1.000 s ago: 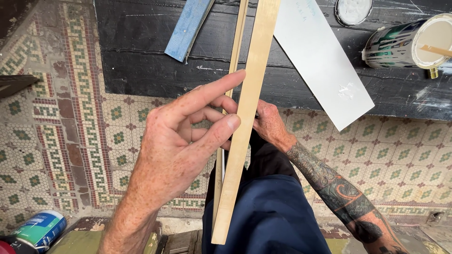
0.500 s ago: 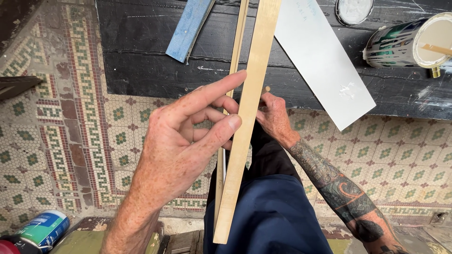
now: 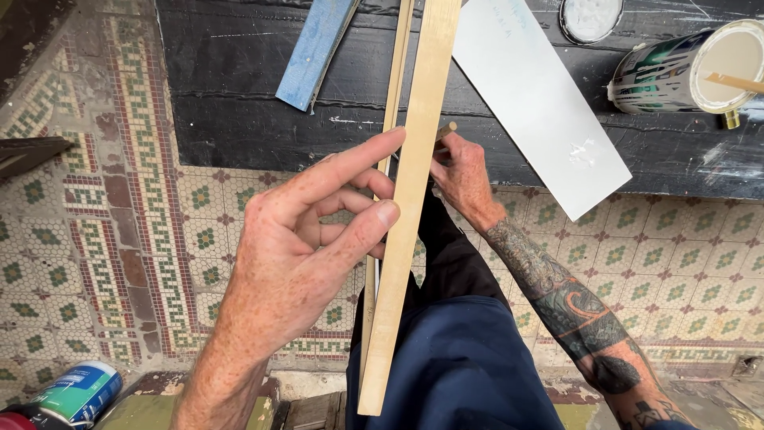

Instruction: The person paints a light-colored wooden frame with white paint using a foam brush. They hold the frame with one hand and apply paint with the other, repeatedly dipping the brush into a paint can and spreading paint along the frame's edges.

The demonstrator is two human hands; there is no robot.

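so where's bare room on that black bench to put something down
Bare dark bench top lies left of the blue board, and a strip between the white panel and the open paint can. The middle is crowded with pale wooden strips.

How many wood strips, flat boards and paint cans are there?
Wood strips: 2, wide strip in the left hand, thin strip
Flat boards: 2, blue board, white board
Paint cans: 2, open can, floor can
Total: 6

Pale tan wood strip [image 3: 410, 207], black bench [image 3: 239, 103], green-and-red mosaic floor [image 3: 103, 223].
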